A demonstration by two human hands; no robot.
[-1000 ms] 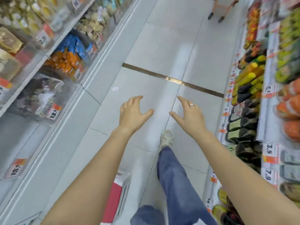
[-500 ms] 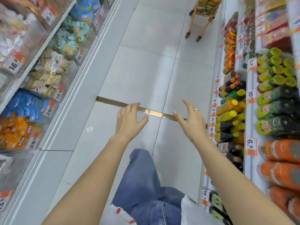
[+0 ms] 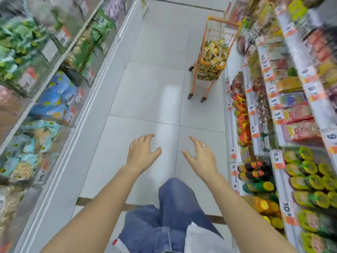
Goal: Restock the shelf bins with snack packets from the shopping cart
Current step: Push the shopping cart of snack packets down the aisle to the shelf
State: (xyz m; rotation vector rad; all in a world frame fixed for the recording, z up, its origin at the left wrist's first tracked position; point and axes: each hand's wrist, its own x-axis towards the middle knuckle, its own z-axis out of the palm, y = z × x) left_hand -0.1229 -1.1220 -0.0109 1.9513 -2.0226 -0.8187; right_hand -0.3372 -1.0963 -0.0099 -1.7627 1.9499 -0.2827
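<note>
Snack packets are sitting heaped in the orange shopping cart, upper right of centre, well apart from me. I am holding my left hand and right hand out, fingers spread and gripping nothing; I should be closing in squarely before reaching.

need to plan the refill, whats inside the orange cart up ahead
The orange cart holds a heap of yellow-green snack packets, piled to its rim. What lies under the top layer is covered.
</note>
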